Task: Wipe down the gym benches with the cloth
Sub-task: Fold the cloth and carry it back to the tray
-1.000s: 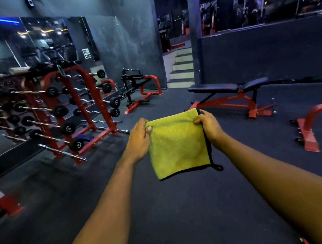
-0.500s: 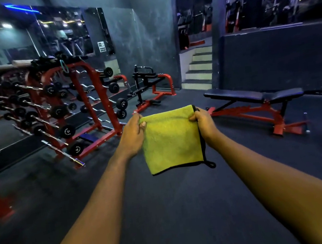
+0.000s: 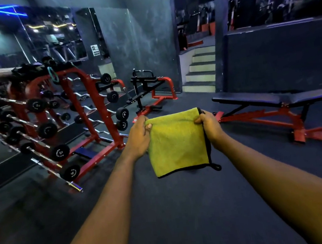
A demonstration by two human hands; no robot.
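Black rubber floor (image 3: 187, 210) spreads under one red barbell rack (image 3: 102, 112) on my left and one black-padded, red-framed bench (image 3: 271, 99) ahead on my right. One yellow-green cloth (image 3: 176, 142), edged in black with a small loop (image 3: 216, 166) at its lower right corner, hangs flat between my two hands. My left hand (image 3: 139, 138) and right hand (image 3: 209, 125) each pinch an upper corner.
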